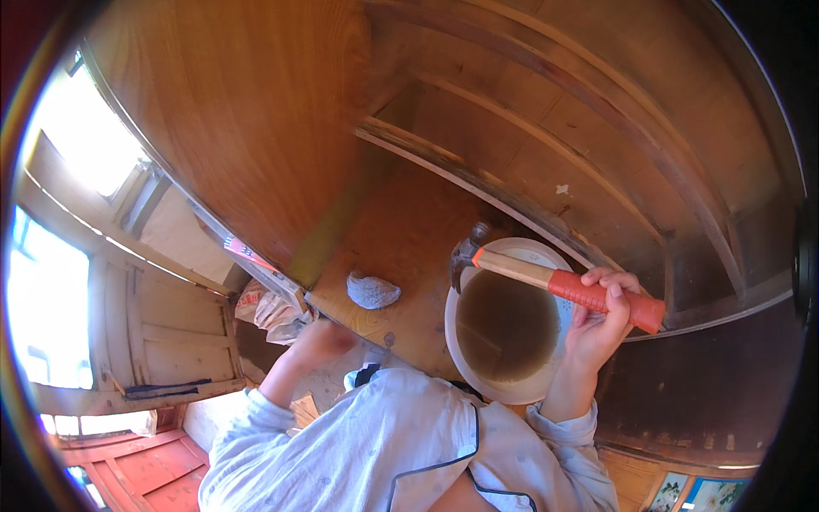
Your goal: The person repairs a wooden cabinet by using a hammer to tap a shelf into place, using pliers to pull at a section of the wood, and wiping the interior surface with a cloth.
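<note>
Head cam: white basin [516, 392] at 4 o'clock, partly filled with murky brown water [508, 333]. Claw hammer [522, 271] slanting across in view, head at the basin's 11, right hand [604, 331] at its 3, fingers clamped round the red grip [584, 291]. Greyish rag [373, 291] toward 8 on wood board [409, 333]. Left hand [320, 344] blurry nearby, 8-ish; can't tell fingers apart or together.

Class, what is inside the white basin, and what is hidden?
Murky brown liquid lies in the white basin; the bottom cannot be made out through it. The hammer in the right hand hides a strip across the far part.
</note>
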Motion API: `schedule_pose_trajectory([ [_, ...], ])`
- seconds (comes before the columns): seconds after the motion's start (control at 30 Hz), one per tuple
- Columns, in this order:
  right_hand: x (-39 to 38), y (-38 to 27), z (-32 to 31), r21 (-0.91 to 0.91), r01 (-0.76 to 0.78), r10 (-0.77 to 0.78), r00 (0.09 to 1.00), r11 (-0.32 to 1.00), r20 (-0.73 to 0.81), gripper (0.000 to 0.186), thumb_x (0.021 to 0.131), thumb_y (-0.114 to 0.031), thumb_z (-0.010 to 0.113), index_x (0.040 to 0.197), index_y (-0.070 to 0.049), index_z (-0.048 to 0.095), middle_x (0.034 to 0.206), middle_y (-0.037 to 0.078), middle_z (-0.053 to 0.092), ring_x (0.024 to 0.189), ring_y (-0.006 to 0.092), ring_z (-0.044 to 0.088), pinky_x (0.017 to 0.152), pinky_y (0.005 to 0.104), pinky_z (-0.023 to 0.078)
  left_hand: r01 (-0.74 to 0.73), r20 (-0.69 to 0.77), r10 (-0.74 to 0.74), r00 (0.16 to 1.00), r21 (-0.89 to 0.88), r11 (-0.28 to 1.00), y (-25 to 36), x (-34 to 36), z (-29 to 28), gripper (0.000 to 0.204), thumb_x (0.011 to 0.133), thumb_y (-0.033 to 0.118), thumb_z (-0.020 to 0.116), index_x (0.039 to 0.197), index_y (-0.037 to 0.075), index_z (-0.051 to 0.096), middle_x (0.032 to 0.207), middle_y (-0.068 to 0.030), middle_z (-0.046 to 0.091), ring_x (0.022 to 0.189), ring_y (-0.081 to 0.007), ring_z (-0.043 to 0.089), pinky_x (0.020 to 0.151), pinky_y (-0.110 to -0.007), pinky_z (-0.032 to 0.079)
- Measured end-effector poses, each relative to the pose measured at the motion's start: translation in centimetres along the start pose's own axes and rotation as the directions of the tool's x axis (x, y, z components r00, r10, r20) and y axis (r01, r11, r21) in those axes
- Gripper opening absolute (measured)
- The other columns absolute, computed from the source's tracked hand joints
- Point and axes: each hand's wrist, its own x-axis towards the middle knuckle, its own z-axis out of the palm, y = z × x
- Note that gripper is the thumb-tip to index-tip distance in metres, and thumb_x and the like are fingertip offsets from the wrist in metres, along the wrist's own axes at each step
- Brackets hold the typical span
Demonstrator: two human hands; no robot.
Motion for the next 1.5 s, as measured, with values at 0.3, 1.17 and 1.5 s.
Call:
schedule_pose_trajectory([
  [0.3,0.6,-0.2,1.2,-0.005,0.022,-0.021,0.991,1.0,0.129,0.017,0.082,-0.021,0.052,0.083,-0.005,0.046,0.07,0.014,0.054,0.055,0.0133,0.044,0.043,0.0227,0.03,0.023,-0.298,-0.192,0.935,-0.489,0.872,3.2,0.0,-2.9,0.022,0.09,0.015,0.059,0.104,-0.002,0.063,0.094,-0.0152,0.068,0.085,-0.0251,0.066,0.077,-0.034,0.051],
  [1.17,7.8,-16.3,5.7,0.102,0.656,-0.664,0.744,0.748,0.079,0.021,0.089,-0.026,0.049,0.085,-0.005,0.052,0.076,0.01,0.05,0.044,0.0086,0.034,0.035,0.0174,0.03,-0.311,-0.345,-0.312,0.885,-0.938,0.154,9.9,21.4,-15.9,0.035,0.091,0.033,0.059,0.113,0.005,0.054,0.099,-0.0062,0.059,0.089,-0.016,0.06,0.075,-0.031,0.048],
  [1.5,17.0,-15.0,17.5,-0.348,0.727,-0.654,0.686,0.593,0.319,0.013,0.091,-0.013,0.053,0.09,-0.001,0.059,0.069,0.006,0.059,0.057,0.0059,0.046,0.049,0.021,0.035,-0.686,-0.67,0.152,0.727,-0.717,0.125,20.2,17.9,-21.4,0.045,0.096,0.025,0.058,0.13,-0.002,0.046,0.117,-0.0131,0.058,0.107,-0.0198,0.056,0.094,-0.034,0.045],
])
